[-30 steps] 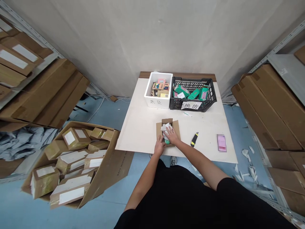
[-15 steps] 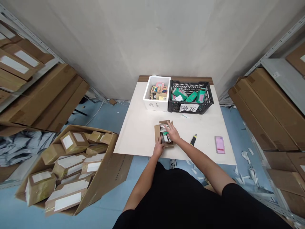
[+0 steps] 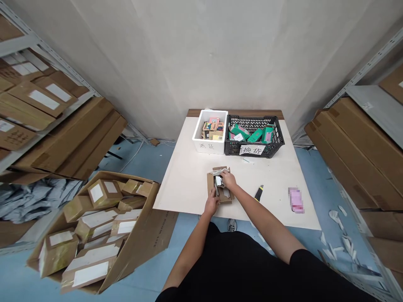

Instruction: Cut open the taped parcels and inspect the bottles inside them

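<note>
A small open cardboard box (image 3: 226, 200) lies on the white-topped table (image 3: 179, 184), its flaps spread and pale packing paper inside. My left hand (image 3: 212, 203) grips the box's near left side, fingers curled over the edge. Inside the box, my right hand (image 3: 228, 180) is closed on a small white box (image 3: 218, 180), partly covered by the fingers. To the right lies a black-and-yellow utility knife (image 3: 259, 193).
A white bin (image 3: 209, 147) of small packages and a black crate (image 3: 273, 147) of green boxes stand at the table's back. A pink blurred item (image 3: 296, 199) lies at right. On the floor, a large carton (image 3: 138, 235) holds several parcels. Loaded shelves flank both sides.
My right hand has closed on the small white box inside the carton and shifted it; the green seen earlier there no longer shows. My left hand stays at the carton. The view has tilted slightly.
</note>
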`<act>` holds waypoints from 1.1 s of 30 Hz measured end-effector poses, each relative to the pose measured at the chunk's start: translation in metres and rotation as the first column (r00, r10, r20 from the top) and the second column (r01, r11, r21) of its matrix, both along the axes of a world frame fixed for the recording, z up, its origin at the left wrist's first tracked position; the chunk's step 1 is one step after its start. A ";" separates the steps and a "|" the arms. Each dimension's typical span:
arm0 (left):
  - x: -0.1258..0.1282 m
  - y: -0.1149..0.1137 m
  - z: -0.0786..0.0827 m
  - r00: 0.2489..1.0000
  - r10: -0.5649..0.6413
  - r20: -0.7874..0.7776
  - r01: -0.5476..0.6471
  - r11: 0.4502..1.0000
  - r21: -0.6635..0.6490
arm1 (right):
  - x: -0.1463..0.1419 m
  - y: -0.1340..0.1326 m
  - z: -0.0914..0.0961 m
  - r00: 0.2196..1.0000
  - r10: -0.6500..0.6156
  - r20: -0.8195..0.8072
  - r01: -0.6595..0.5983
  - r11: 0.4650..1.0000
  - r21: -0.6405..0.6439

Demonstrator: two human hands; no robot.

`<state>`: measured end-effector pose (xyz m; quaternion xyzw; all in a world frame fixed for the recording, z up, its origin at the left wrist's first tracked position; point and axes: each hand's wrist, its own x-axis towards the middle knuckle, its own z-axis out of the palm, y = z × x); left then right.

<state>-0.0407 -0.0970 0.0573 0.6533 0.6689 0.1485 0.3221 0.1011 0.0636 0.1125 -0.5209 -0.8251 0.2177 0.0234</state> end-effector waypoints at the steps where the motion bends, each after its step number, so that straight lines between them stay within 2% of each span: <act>1: 0.000 0.000 0.000 1.000 0.003 0.002 -0.003 1.000 -0.003 | -0.002 -0.003 -0.001 1.000 -0.004 -0.009 0.004 1.000 -0.017; 10: 0.000 0.008 0.005 0.993 -0.119 -0.011 0.119 0.993 0.004 | -0.019 -0.036 -0.012 0.986 -0.054 -0.156 0.045 0.997 -0.057; 13: 0.002 0.008 0.007 0.993 -0.113 -0.022 0.114 0.993 0.035 | -0.027 -0.044 -0.013 0.986 -0.095 -0.134 0.086 0.993 -0.075; 16: 0.003 0.007 0.009 0.996 -0.084 -0.036 0.085 0.996 0.013 | -0.030 -0.047 -0.011 0.988 -0.114 -0.105 0.108 0.992 -0.064; 22: 0.001 0.006 0.008 0.994 -0.083 -0.071 0.084 0.996 0.011 | -0.028 -0.046 -0.001 0.993 -0.071 -0.099 0.074 0.997 0.031; 28: -0.001 0.013 0.007 0.996 -0.067 -0.062 0.068 0.998 0.007 | -0.030 -0.050 0.023 0.993 -0.021 -0.118 0.030 0.997 0.078; 33: -0.005 0.022 0.009 0.989 -0.042 -0.142 0.036 0.998 -0.047 | -0.027 -0.043 0.073 0.990 0.010 -0.144 0.002 0.996 0.087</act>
